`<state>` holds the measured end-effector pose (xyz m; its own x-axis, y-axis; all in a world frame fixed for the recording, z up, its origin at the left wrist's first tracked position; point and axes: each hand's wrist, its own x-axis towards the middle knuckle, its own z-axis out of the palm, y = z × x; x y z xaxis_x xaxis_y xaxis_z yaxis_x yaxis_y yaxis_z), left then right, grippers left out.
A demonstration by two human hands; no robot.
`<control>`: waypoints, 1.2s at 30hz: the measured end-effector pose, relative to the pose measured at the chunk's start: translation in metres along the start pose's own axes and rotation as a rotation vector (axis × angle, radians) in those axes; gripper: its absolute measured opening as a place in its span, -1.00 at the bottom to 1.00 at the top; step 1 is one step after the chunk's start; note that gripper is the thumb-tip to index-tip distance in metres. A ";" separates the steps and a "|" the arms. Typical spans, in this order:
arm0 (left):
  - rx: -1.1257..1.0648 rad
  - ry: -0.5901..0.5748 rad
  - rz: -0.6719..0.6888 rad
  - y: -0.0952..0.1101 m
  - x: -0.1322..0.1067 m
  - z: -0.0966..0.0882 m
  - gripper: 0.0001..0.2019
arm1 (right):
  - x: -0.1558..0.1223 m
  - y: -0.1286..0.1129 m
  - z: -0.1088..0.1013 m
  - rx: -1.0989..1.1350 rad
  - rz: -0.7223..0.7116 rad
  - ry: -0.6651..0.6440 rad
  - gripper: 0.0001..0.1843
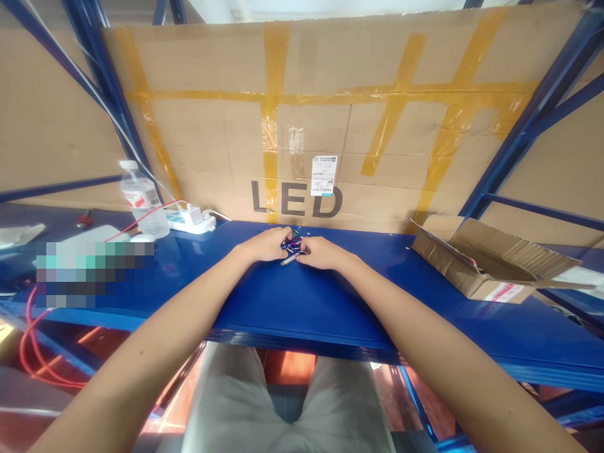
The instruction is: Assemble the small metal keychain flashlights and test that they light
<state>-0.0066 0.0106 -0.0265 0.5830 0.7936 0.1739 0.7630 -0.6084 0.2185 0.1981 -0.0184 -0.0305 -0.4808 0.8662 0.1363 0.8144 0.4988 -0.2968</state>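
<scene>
My left hand (272, 244) and my right hand (324, 253) meet over the middle of the blue worktop (302, 302). Between their fingertips lies a small cluster of shiny purple and blue pieces (293, 243), with a glint of green at its far side. The curled fingers of my left hand close on this cluster. My right fingers are pinched at its other side, beside a short slim silvery stick (288, 259). The fingers partly cover the pieces, and their exact kind is too small to tell.
A large taped cardboard sheet (212, 145) marked LED stands behind the worktop. At right is an open cardboard box (472, 264). On the left are a plastic bottle (144, 201), a white power strip (201, 221) and a red cable (29, 327). Blue metal posts frame both sides.
</scene>
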 end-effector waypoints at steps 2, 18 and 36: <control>-0.057 0.021 -0.005 0.002 0.000 0.001 -0.68 | -0.002 -0.008 0.002 -0.019 0.040 -0.004 -0.80; -0.233 0.145 0.065 0.004 0.004 0.000 -0.82 | 0.010 0.008 0.010 0.182 0.028 0.204 -0.91; -0.472 0.428 -0.062 0.024 0.007 0.000 -0.83 | 0.014 0.001 0.009 0.670 0.041 0.198 -0.84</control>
<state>0.0155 0.0014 -0.0203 0.3041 0.8146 0.4940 0.5299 -0.5755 0.6229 0.1894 -0.0063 -0.0374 -0.3339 0.9053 0.2628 0.4245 0.3933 -0.8156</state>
